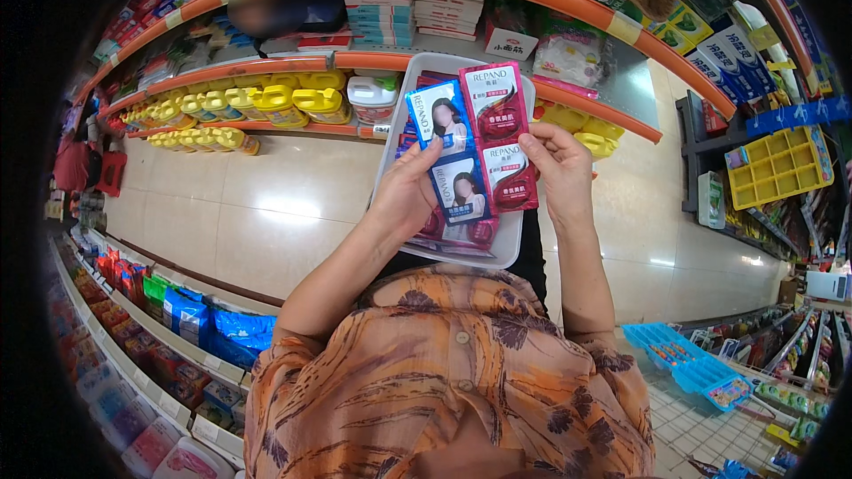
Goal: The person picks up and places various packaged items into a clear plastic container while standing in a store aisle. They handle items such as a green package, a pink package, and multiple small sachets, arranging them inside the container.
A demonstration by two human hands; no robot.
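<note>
My left hand (pixel 411 189) grips a blue strip of two joined sachets (pixel 459 189), thumb on its front. Between the thumb and fingers of my right hand (pixel 562 163) is the edge of a red strip of two joined sachets (pixel 511 176). The strips lie side by side, the blue one tilted and slightly overlapping the red. Both bear printed writing and the maker's name Repand. Under them is a white plastic bin (pixel 509 259), close against my body, with more red sachets (pixel 459 234) inside. The strips and my hands hide much of its contents.
Ahead stands a shelf with orange edge rails (pixel 373 61), holding toothpaste boxes (pixel 722 56) and stacked cartons (pixel 379 10). Yellow jugs (pixel 279 106) line its lower level. Another shelf (pixel 180 406) runs along my left. To the right are a yellow compartment tray (pixel 779 166) and a blue tray (pixel 692 366).
</note>
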